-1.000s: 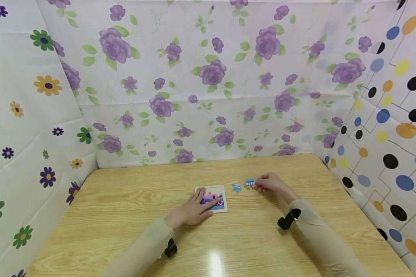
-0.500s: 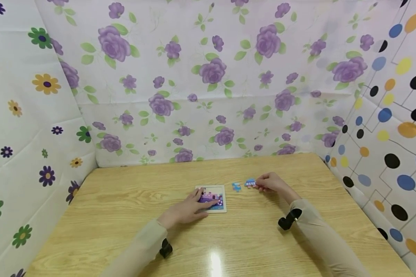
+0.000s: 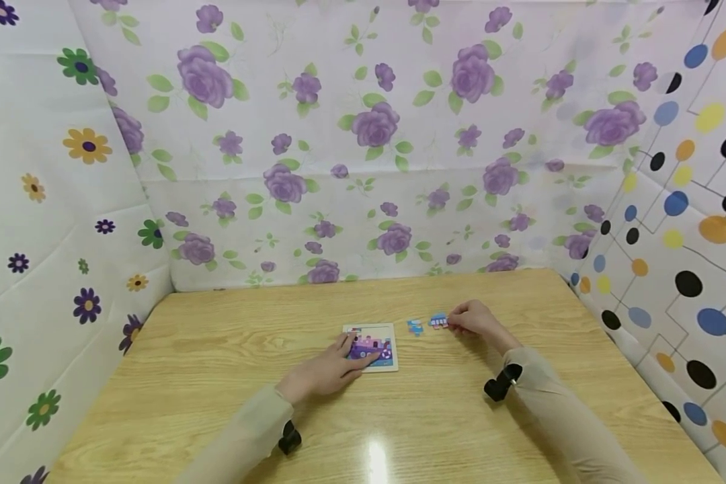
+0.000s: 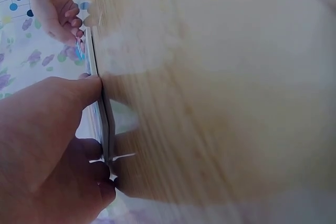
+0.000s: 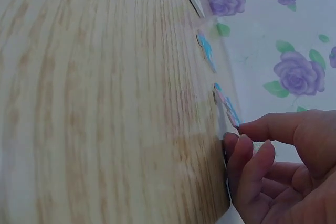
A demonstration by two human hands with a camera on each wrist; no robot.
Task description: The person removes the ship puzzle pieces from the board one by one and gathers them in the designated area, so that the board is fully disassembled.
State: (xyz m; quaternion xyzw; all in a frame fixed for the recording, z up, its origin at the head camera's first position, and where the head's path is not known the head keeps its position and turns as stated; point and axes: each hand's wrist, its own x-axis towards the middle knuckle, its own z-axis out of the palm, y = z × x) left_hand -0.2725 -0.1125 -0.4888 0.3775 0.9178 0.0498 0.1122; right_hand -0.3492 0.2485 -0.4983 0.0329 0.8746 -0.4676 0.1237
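Observation:
A small jigsaw puzzle board [image 3: 388,332], with a pale frame and a purple, pink and blue picture, lies flat on the wooden table. My left hand [image 3: 323,373] rests on its left side and lower part, one finger reaching across the picture. In the left wrist view, the board is edge-on with the thumb [image 4: 90,90] at its edge. My right hand [image 3: 474,318] pinches the right end of a blue and pink puzzle piece [image 3: 438,321] between thumb and fingertip. Between it and the board lies another blue puzzle piece [image 3: 415,327], which neither hand touches.
The light wooden table [image 3: 230,349] ends at a back cloth with purple roses [image 3: 375,124]. A flowered cloth [image 3: 30,235] hangs on the left, and a dotted cloth [image 3: 696,269] on the right. Each wrist carries a black camera [image 3: 502,383].
My left hand has slid slightly left and down on the board, uncovering more of the picture. My right hand keeps its pinch on the puzzle piece, nearly still.

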